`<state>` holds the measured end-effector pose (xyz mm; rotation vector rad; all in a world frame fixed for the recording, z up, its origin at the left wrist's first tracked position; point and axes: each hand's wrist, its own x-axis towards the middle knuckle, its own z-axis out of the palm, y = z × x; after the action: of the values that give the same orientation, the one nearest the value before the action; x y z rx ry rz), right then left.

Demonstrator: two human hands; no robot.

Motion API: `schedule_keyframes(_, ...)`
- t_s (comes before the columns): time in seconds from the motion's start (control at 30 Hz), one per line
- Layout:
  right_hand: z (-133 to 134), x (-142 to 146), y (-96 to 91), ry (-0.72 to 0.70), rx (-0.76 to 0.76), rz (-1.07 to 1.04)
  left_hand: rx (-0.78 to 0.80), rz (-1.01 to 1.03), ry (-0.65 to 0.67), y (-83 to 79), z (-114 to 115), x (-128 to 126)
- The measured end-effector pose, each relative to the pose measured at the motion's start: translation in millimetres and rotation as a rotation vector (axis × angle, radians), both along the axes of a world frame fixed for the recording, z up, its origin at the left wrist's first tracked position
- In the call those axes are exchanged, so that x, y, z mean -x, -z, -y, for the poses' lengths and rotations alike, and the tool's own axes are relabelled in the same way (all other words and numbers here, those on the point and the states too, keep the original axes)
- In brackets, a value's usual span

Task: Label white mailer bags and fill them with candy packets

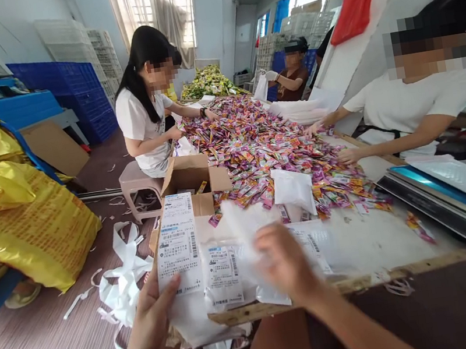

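- Left hand (pixel 152 320) clamps a label strip (pixel 176 239) upright at the near-left edge of the desk (pixel 371 241), thumb on its front.
- Right hand (pixel 285 263), blurred, lies on labelled white bags (pixel 230 269) just beside the strip; I cannot tell its grip.
- Sweets (pixel 264 146) and a box (pixel 191 175) lie beyond.

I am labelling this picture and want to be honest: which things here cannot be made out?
All in the head view:
1. The right hand: blurred by motion; whether it grips the white bags is unclear.
2. The label strip in the left hand: print too small to read.
3. The cardboard box: contents mostly hidden by its flaps and the label strip.
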<state>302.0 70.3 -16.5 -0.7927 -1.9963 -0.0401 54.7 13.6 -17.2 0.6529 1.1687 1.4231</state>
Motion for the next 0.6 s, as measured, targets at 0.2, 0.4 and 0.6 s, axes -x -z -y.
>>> schedule_keyframes(0.2,55,61,45.1,-0.211,0.607,0.253,-0.036,-0.121,0.079,-8.6,15,14)
schedule_keyframes(0.4,68,48,5.2,-0.146,0.718,-0.274,0.041,-0.382,0.31,25.7,40,3)
schedule_keyframes(0.6,83,65,12.7,-0.205,0.424,-0.163,0.251,0.204,0.282,8.3,29,-9)
